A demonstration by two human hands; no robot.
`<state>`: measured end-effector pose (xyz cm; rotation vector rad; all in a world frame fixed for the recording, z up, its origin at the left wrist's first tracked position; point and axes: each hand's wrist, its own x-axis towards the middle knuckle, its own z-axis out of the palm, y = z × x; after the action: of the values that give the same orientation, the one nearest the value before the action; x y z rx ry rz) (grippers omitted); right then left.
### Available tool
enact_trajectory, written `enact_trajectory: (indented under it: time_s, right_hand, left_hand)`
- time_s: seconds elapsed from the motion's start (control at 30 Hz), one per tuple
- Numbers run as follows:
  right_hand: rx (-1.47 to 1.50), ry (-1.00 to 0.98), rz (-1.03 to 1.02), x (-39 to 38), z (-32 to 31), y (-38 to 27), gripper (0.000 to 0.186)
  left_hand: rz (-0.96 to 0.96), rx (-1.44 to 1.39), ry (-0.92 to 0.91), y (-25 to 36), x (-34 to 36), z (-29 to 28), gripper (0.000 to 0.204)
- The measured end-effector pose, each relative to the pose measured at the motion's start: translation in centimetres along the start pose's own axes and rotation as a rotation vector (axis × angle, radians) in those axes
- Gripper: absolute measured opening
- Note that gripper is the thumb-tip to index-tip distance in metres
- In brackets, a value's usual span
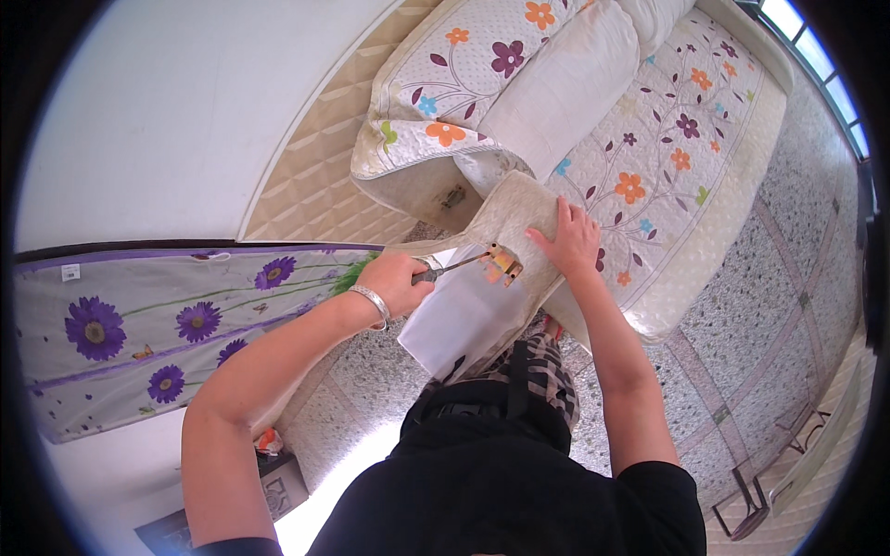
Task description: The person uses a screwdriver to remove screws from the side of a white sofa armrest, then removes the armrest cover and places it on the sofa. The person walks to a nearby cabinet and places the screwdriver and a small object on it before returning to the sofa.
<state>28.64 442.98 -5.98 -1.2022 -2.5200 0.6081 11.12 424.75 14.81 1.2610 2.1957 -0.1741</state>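
My left hand (397,283), with a silver bangle on its wrist, is closed around the grey handle of a screwdriver (451,268). The thin shaft points right. Its tip meets a small yellow-and-orange piece with dark spots (502,266) on the front of a beige sofa arm (519,206); whether it touches a screw I cannot tell. My right hand (572,243) rests with fingers spread at the arm's edge, beside the flowered seat cover (649,185). Below the screwdriver hangs a smooth white panel or sheet (459,310).
A rolled cream cushion or bolster (565,88) lies along the sofa, next to a folded flowered cover (445,83). At left is a purple-flowered cloth (185,324) under a white surface (176,120). Speckled floor (705,371) spreads to the right, with chair-like furniture (746,505) at lower right.
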Motion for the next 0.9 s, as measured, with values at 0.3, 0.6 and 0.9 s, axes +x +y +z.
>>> enact_trajectory:
  time_s: [0.3,0.6,0.9]
  right_hand:
    - [0.004,0.043,-0.015,-0.1,0.3,0.1,0.082]
    - [0.023,-0.007,0.01,0.0,0.1,0.1,0.084]
    - [0.005,-0.032,0.014,-0.2,-1.0,-0.7,0.085]
  left_hand:
    - [-0.56,-0.783,-0.359,-1.0,0.8,-0.9,0.025]
    - [-0.358,-0.574,-0.179,-1.6,0.2,0.1,0.021]
    - [0.866,0.714,0.373,-1.0,-0.9,-0.1,0.012]
